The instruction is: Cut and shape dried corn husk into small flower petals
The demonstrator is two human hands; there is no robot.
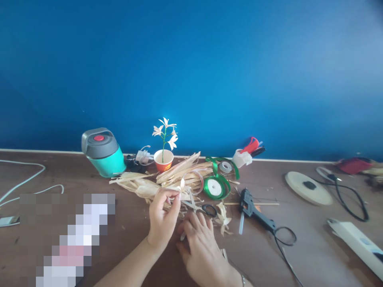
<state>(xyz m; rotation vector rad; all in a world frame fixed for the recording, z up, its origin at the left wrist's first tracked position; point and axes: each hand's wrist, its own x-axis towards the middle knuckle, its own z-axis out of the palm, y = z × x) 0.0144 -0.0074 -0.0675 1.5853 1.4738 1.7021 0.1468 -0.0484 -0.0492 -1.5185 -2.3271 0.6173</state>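
Note:
My left hand (163, 215) is raised over the brown table (299, 247), fingers pinched on a small pale husk flower (181, 185). My right hand (201, 243) lies low on the table just right of it, fingers curled near a thin pale strip; what it holds is hidden. Behind both hands lies a pile of dried corn husks (167, 179). Scissors (200, 207) with black handles rest just past my right fingers. A black glue gun (254, 209) lies to the right.
A teal flask (103, 151) lies tipped at the back left. A red cup (163, 159) holds a stem of white husk flowers. Green ribbon spool (215, 186), round wooden disc (308, 187), cables and a white box (356, 241) lie to the right. Blue wall behind.

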